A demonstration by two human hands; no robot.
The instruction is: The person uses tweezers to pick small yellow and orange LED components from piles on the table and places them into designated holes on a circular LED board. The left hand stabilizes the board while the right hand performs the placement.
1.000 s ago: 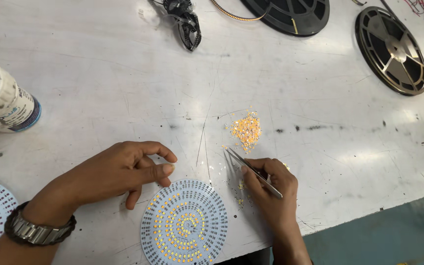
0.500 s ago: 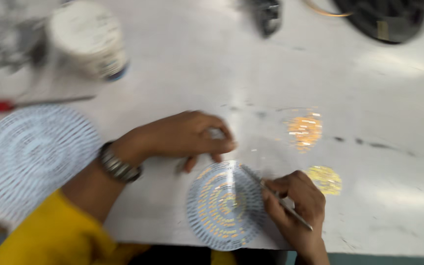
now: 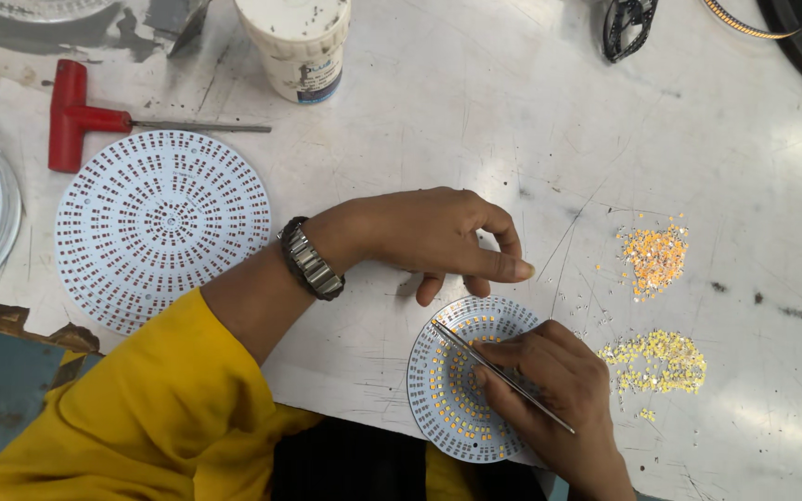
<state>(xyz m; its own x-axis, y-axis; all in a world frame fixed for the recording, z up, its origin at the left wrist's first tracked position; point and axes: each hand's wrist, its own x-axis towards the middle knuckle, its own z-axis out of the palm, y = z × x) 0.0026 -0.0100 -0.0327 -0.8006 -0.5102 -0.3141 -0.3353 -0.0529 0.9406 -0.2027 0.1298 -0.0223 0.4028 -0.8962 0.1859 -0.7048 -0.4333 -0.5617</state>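
— What does the right hand grip?
— Thin, shiny metal tweezers, over a matt white round board
— And under the left hand?
— A scratched, dull-glossy white table

The person wears a bright yellow cloth sleeve pushed up the forearm, and a dark metal link wristwatch behind the left hand's fingers.

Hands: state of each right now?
Left hand: holds nothing, fingertips by the small round board.
Right hand: closed on tweezers over that board.
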